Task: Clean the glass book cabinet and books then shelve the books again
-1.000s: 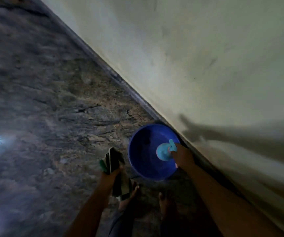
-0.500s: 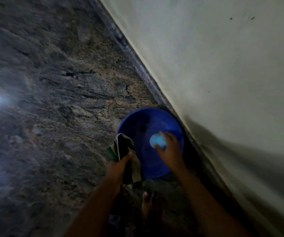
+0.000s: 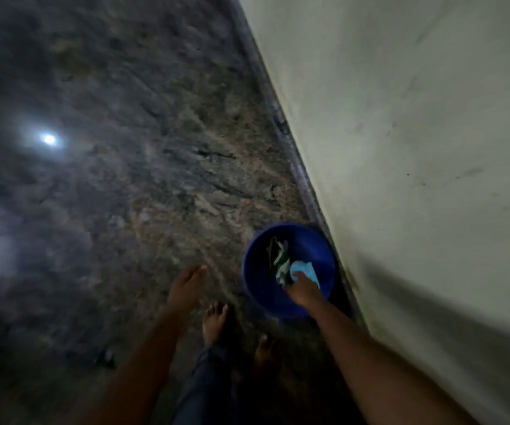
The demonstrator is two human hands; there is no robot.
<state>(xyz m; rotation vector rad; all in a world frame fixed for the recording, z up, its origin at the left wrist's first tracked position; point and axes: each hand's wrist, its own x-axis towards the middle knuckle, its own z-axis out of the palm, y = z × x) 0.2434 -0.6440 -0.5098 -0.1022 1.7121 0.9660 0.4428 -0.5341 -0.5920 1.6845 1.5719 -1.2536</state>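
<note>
Blue plastic, a basin (image 3: 258, 277) sitting on the stone floor (image 3: 140, 179) tight against the foot of the pale wall (image 3: 416, 148) on the right, just beyond my bare feet (image 3: 215, 317). In it lies the cloth (image 3: 279, 262), a crumpled strip of green, white and dark, towards the far side, with a pale-blue piece (image 3: 307, 269) touching it on the near right.

My right hand (image 3: 304, 291) reaches down into the basin and its fingers are on that pale-blue piece. The frame is blurred and my knuckles hide the tips, so I cannot tell whether I grip it or only rest on it. My left hand (image 3: 186, 286) hangs off to the left of the basin with the fingers loosely straight and nothing in it.

Neither cabinet nor books show from here.

I judge the cloth soft and limp — if there is water in the basin, which I cannot see, it will be heavy and dripping. I would bunch it in the middle rather than lift a corner, and wring it before it goes near glass or paper. The basin looks light and smooth-walled; the rim is the place to hold it, with both hands if it is filled.
</note>
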